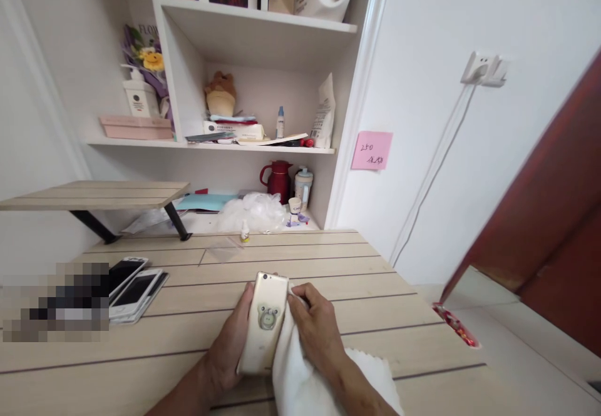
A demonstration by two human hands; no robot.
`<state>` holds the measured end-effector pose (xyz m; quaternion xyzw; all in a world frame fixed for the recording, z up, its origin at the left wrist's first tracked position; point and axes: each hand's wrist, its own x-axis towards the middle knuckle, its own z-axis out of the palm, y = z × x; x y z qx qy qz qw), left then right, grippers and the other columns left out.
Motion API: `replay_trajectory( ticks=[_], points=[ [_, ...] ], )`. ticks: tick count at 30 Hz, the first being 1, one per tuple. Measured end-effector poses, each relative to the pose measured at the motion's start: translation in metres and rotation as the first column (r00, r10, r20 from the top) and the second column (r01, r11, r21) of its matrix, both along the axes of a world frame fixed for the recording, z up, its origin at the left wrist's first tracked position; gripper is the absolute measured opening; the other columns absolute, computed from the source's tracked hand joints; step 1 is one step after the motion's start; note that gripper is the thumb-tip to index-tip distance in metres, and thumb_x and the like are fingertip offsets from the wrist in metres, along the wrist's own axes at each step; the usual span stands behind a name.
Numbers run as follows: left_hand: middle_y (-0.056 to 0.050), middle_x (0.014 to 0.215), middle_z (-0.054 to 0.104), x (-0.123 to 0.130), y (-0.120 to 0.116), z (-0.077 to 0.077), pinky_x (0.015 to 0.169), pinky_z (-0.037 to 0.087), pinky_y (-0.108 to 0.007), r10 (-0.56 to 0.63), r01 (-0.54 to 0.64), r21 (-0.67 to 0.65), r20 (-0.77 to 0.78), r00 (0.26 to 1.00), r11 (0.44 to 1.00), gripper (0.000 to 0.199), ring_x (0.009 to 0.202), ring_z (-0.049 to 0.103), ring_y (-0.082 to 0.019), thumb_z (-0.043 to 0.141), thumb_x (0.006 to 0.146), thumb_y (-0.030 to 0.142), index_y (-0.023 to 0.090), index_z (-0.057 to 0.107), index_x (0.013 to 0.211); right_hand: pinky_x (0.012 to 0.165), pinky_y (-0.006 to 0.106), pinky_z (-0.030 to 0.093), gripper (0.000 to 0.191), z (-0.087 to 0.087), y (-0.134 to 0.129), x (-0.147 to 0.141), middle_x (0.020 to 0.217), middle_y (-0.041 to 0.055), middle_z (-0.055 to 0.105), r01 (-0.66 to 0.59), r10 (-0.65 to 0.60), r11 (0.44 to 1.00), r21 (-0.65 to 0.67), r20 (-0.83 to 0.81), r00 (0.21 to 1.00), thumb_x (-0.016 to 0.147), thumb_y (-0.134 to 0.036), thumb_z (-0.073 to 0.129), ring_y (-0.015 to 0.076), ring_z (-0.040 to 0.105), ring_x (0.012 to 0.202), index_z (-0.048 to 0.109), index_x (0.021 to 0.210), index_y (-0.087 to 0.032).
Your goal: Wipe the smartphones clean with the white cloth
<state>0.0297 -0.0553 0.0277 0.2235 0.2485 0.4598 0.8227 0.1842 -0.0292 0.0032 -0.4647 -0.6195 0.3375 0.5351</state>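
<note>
My left hand (229, 344) grips a gold smartphone (263, 322) upright, its back facing me, with a frog-shaped ring holder (268, 317) on that back. My right hand (315, 322) holds a white cloth (305, 375) against the phone's right edge. The cloth hangs down over the table and covers part of my wrist. Several other smartphones (136, 292) lie stacked at the left of the light wood-striped table (328, 284), apart from both hands. A blurred patch hides the area to their left.
A clear plastic sheet (224, 249) and a small dropper bottle (245, 233) lie at the table's far side. Beyond stand a low wooden riser (94, 195), a crumpled plastic bag (251, 213) and a dark red flask (277, 181) on shelving. A red door (539, 197) stands at the right.
</note>
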Motion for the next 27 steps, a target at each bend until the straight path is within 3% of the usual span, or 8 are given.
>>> replay_trajectory(
  ticks=[5, 10, 15, 19, 27],
  points=[
    [-0.012, 0.11, 0.074, 0.002, -0.002, -0.001, 0.091, 0.048, -0.036, -0.092, 0.09, -0.045, -0.041, 0.995, 0.995, 0.064, 0.098, 0.07, -0.028, 0.05, 0.088, 0.059, 0.013, 0.058, 0.131, 0.063, 0.026, 0.042, 0.028, 0.002, 0.002, 0.002, 0.074, 0.0007, 0.063, -0.011, -0.004, 0.996, -0.086, -0.177, 0.984, 0.087, -0.045, 0.06, 0.0175, 0.053, 0.069, 0.065, 0.084, -0.018],
    [-0.012, 0.103, 0.076, 0.0, -0.001, 0.001, 0.089, 0.049, -0.034, -0.059, 0.057, -0.029, -0.063, 0.996, 0.998, 0.061, 0.094, 0.07, -0.027, 0.05, 0.088, 0.059, 0.011, 0.064, 0.122, 0.055, 0.024, 0.037, 0.033, 0.002, 0.001, 0.003, 0.069, -0.0022, 0.054, -0.084, 0.041, 0.988, -0.126, -0.314, 0.949, 0.086, -0.05, 0.061, 0.0139, 0.044, 0.061, 0.063, 0.087, -0.018],
    [-0.01, 0.09, 0.076, 0.0, -0.004, 0.0, 0.086, 0.049, -0.033, -0.062, 0.059, -0.025, -0.132, 0.989, 0.998, 0.054, 0.086, 0.071, -0.025, 0.052, 0.088, 0.055, 0.011, 0.066, 0.116, 0.058, 0.024, 0.038, 0.029, 0.002, 0.0, -0.001, 0.068, -0.0028, 0.052, -0.067, 0.04, 0.994, -0.091, -0.272, 0.961, 0.085, -0.047, 0.063, 0.0138, 0.044, 0.063, 0.062, 0.082, -0.018],
    [-0.011, 0.088, 0.075, -0.001, -0.007, -0.002, 0.084, 0.048, -0.031, -0.033, 0.052, 0.103, -0.18, 0.983, 0.993, 0.047, 0.085, 0.069, -0.024, 0.055, 0.089, 0.049, 0.01, 0.068, 0.113, 0.06, 0.024, 0.04, 0.028, 0.002, 0.0, 0.001, 0.071, -0.0007, 0.058, -0.024, 0.004, 0.997, -0.073, -0.264, 0.965, 0.086, -0.045, 0.061, 0.015, 0.047, 0.065, 0.066, 0.086, -0.018],
    [-0.008, 0.087, 0.073, -0.008, -0.004, 0.001, 0.088, 0.045, -0.03, 0.081, 0.048, 0.32, -0.378, 0.922, 0.946, 0.043, 0.09, 0.064, -0.023, 0.056, 0.089, 0.048, 0.012, 0.07, 0.107, 0.077, 0.029, 0.047, 0.028, 0.005, -0.001, 0.003, 0.091, 0.0041, 0.071, -0.012, 0.011, 1.0, -0.004, -0.143, 0.99, 0.087, -0.044, 0.06, 0.0214, 0.062, 0.084, 0.07, 0.096, -0.02]
  ],
)
